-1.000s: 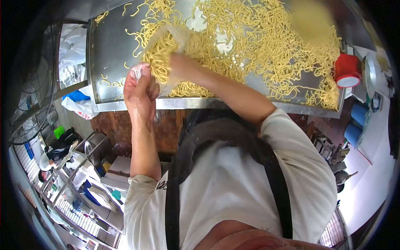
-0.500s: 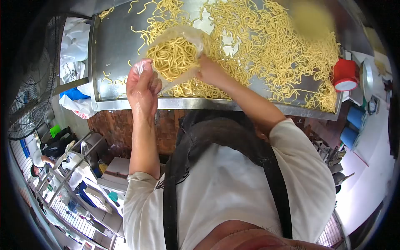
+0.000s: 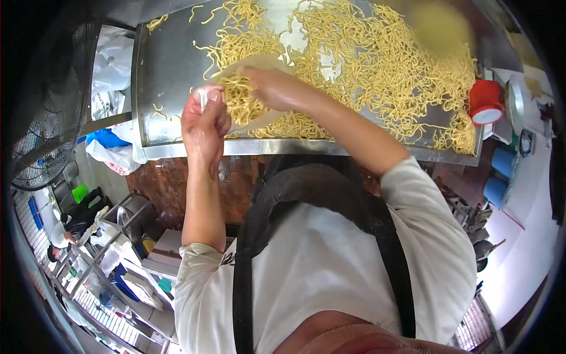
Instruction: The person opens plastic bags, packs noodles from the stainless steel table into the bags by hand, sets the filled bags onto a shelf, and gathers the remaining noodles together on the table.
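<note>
Under my hands is a clear plastic bag (image 3: 266, 121) filled with yellow noodles (image 3: 240, 100), just above the metal table. My left hand (image 3: 203, 115) pinches the bag's left edge, thumb on top, with the film bunched between its fingers. Across the bag's mouth reaches my right hand (image 3: 271, 88), its fingers curled at the upper rim and partly hiding the noodles inside. The exact grip of those fingertips is partly hidden. Loose noodles (image 3: 377, 65) lie spread over the table behind and to the right of the bag.
The metal table (image 3: 168, 68) has a raised front edge close to my apron. A red container (image 3: 486, 100) stands at its right end. White plastic bags (image 3: 112, 62) and a large fan (image 3: 50, 112) are on the left. Farther off at lower left is another person (image 3: 62, 236).
My right hand has moved left from the bag's right rim to across its mouth. The bag's opening looks narrower. My left hand keeps its hold on the left edge.
</note>
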`<action>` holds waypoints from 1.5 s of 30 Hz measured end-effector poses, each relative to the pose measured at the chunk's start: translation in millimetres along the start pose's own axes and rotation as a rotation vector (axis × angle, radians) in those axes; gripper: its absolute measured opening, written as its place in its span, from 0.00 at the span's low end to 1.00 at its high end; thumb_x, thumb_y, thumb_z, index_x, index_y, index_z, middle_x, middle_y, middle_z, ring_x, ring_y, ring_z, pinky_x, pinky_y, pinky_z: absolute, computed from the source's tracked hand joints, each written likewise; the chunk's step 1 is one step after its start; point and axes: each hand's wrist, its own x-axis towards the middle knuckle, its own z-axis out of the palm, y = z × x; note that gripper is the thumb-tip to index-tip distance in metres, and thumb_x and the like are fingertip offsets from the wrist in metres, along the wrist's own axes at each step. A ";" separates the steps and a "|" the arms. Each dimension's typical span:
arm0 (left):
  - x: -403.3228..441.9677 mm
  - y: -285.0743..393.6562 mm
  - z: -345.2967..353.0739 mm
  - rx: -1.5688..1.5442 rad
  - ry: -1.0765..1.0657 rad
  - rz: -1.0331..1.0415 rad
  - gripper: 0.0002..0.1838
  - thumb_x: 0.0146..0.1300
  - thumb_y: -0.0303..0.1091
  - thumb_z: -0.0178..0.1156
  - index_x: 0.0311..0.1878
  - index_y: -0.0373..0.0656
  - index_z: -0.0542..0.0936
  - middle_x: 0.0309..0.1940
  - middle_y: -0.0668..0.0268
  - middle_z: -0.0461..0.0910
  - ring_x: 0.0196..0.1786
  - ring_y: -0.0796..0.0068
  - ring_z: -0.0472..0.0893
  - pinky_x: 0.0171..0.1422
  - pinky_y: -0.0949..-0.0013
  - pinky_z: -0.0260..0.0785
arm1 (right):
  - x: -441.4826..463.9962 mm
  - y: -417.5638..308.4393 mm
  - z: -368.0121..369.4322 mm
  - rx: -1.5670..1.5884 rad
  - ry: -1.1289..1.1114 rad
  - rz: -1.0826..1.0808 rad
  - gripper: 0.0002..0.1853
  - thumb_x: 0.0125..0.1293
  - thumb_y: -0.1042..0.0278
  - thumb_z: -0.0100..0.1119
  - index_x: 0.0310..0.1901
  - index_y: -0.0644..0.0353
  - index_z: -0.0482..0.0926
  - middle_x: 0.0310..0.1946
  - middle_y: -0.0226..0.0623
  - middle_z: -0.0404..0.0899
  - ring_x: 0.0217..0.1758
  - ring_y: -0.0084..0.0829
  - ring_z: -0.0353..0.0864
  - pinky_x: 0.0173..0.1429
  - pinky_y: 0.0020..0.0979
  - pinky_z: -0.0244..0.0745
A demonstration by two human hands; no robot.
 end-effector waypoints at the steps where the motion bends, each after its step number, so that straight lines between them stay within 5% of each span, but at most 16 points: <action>1: -2.1 -3.6 -9.2 0.001 0.033 -0.020 0.07 0.71 0.33 0.57 0.47 0.41 0.77 0.17 0.80 0.57 0.18 0.88 0.51 0.23 0.78 0.41 | -24.2 -7.0 -19.4 0.045 -0.009 0.117 0.26 0.66 0.58 0.60 0.61 0.63 0.70 0.41 0.53 0.82 0.42 0.52 0.81 0.47 0.45 0.76; 6: -9.2 -5.7 -22.8 -0.019 0.050 -0.010 0.06 0.71 0.32 0.57 0.47 0.41 0.77 0.17 0.80 0.57 0.18 0.88 0.52 0.23 0.78 0.42 | -38.6 71.8 54.1 -0.342 -0.237 0.188 0.15 0.65 0.62 0.60 0.46 0.66 0.78 0.37 0.52 0.81 0.41 0.54 0.81 0.47 0.48 0.75; 9: -10.2 -1.8 -16.0 0.000 0.069 -0.007 0.06 0.72 0.32 0.56 0.47 0.41 0.77 0.17 0.80 0.57 0.18 0.88 0.52 0.23 0.78 0.42 | 0.0 64.2 83.1 -0.090 0.039 0.029 0.14 0.64 0.63 0.60 0.44 0.65 0.79 0.37 0.51 0.81 0.40 0.53 0.81 0.47 0.47 0.75; 11: -13.6 -2.5 -18.0 -0.008 0.055 -0.007 0.07 0.72 0.32 0.56 0.48 0.41 0.77 0.17 0.80 0.56 0.19 0.88 0.52 0.23 0.78 0.42 | 24.6 19.5 67.7 -0.136 0.110 -0.263 0.12 0.63 0.66 0.60 0.44 0.64 0.80 0.39 0.51 0.81 0.41 0.52 0.81 0.47 0.47 0.75; 13: -12.7 -6.1 -24.9 -0.047 0.018 0.018 0.07 0.72 0.32 0.56 0.48 0.41 0.77 0.17 0.80 0.56 0.19 0.88 0.51 0.23 0.78 0.42 | 34.6 -20.0 24.3 0.131 -0.169 -0.168 0.14 0.62 0.68 0.59 0.48 0.63 0.79 0.41 0.50 0.80 0.43 0.51 0.80 0.48 0.46 0.75; 15: -15.7 -5.1 -18.4 -0.028 0.044 0.019 0.07 0.72 0.31 0.55 0.48 0.41 0.76 0.17 0.80 0.56 0.19 0.88 0.51 0.23 0.77 0.42 | 41.0 -19.9 16.1 0.049 -0.263 -0.074 0.17 0.62 0.69 0.58 0.53 0.62 0.77 0.41 0.49 0.80 0.43 0.49 0.80 0.49 0.45 0.75; 17: -14.5 -3.7 -14.9 -0.017 0.042 0.029 0.07 0.72 0.31 0.55 0.48 0.40 0.76 0.17 0.80 0.56 0.19 0.88 0.51 0.23 0.77 0.42 | 53.8 -5.7 14.0 -0.383 -0.153 0.016 0.21 0.63 0.70 0.57 0.58 0.61 0.73 0.40 0.46 0.80 0.42 0.48 0.80 0.49 0.43 0.75; 20: -19.1 -8.2 -9.0 -0.008 0.034 0.028 0.07 0.72 0.31 0.55 0.47 0.39 0.76 0.17 0.80 0.55 0.18 0.87 0.51 0.23 0.77 0.42 | 22.8 3.4 3.1 -0.366 0.683 -0.168 0.19 0.64 0.70 0.56 0.56 0.61 0.75 0.36 0.44 0.82 0.39 0.48 0.82 0.46 0.43 0.76; 23: -18.0 -3.0 13.3 0.003 0.052 0.066 0.07 0.72 0.31 0.55 0.47 0.38 0.77 0.17 0.79 0.55 0.18 0.87 0.51 0.23 0.77 0.42 | 32.5 69.6 28.2 -0.633 0.752 0.091 0.11 0.62 0.69 0.57 0.45 0.62 0.81 0.32 0.44 0.84 0.36 0.47 0.84 0.44 0.46 0.77; 25: -19.5 3.9 20.2 -0.012 0.025 0.094 0.07 0.72 0.31 0.55 0.47 0.37 0.77 0.17 0.79 0.55 0.18 0.87 0.51 0.23 0.77 0.42 | 12.2 96.8 2.0 -0.353 0.187 0.326 0.08 0.61 0.70 0.57 0.40 0.62 0.83 0.32 0.46 0.83 0.37 0.43 0.84 0.43 0.45 0.78; 28: -27.3 3.7 46.8 -0.019 -0.004 0.133 0.07 0.71 0.30 0.56 0.46 0.37 0.78 0.17 0.79 0.56 0.18 0.87 0.50 0.22 0.76 0.42 | -40.5 112.3 -39.8 -0.417 0.202 0.204 0.11 0.62 0.71 0.58 0.44 0.64 0.83 0.32 0.43 0.85 0.34 0.39 0.86 0.37 0.40 0.80; 31: -38.3 3.7 90.7 -0.030 -0.054 0.178 0.06 0.70 0.29 0.57 0.44 0.37 0.79 0.17 0.78 0.56 0.18 0.86 0.51 0.23 0.75 0.42 | -118.6 91.8 -107.3 -0.005 0.099 0.269 0.12 0.62 0.74 0.55 0.45 0.66 0.83 0.28 0.43 0.84 0.28 0.34 0.84 0.33 0.36 0.79; 37: -67.3 -0.7 190.2 -0.105 -0.185 0.321 0.08 0.69 0.29 0.59 0.46 0.34 0.78 0.19 0.78 0.61 0.18 0.88 0.51 0.21 0.78 0.42 | -245.8 107.0 -198.8 0.637 0.326 0.062 0.11 0.70 0.75 0.47 0.44 0.64 0.80 0.26 0.33 0.79 0.26 0.21 0.80 0.31 0.26 0.78; 45: -85.2 -137.5 279.8 -0.107 -0.203 0.018 0.06 0.71 0.30 0.57 0.47 0.40 0.79 0.17 0.80 0.58 0.18 0.88 0.52 0.21 0.77 0.44 | -369.9 200.8 -234.6 0.299 0.493 0.205 0.11 0.69 0.73 0.48 0.47 0.64 0.79 0.33 0.37 0.79 0.27 0.28 0.80 0.37 0.30 0.79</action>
